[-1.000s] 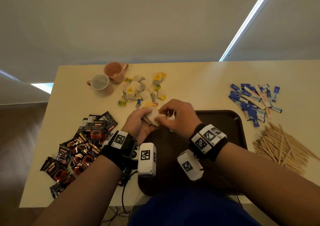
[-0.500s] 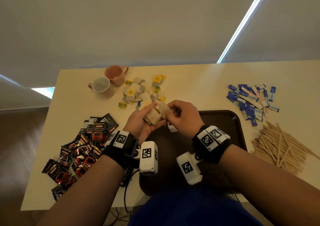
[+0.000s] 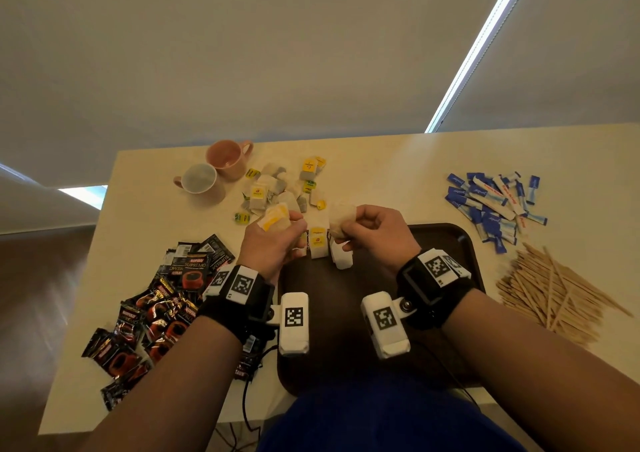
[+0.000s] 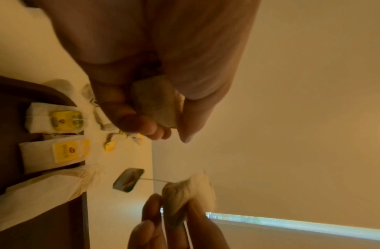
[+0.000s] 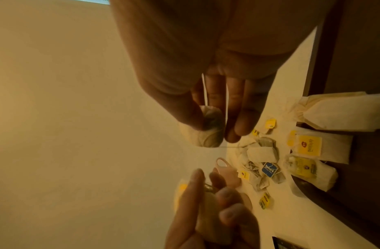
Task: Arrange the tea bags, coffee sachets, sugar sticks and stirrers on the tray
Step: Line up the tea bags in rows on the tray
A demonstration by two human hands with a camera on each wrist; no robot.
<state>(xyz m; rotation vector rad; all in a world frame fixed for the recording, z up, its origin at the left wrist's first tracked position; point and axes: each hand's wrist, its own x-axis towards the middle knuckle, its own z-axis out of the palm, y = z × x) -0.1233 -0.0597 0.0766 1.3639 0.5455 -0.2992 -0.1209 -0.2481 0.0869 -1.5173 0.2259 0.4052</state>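
My left hand (image 3: 291, 226) grips a small bunch of tea bags (image 3: 275, 217) with a yellow tag, above the tray's far left corner. My right hand (image 3: 349, 226) pinches a single tea bag (image 3: 341, 216) beside it, with a gap between the two hands. In the right wrist view that tea bag (image 5: 210, 129) sits between thumb and fingers. The dark brown tray (image 3: 450, 243) lies in front of me. A few tea bags (image 3: 318, 243) lie in a row on its far left edge. The loose tea bag pile (image 3: 277, 188) lies beyond the hands.
Coffee sachets (image 3: 166, 299) are heaped left of the tray. Blue and white sugar sticks (image 3: 495, 205) lie at the far right, with wooden stirrers (image 3: 550, 288) nearer. Two cups (image 3: 201, 181) stand at the far left of the table.
The hands were together over the tray's far left corner. They have drawn apart, and the right hand has come away with one tea bag.
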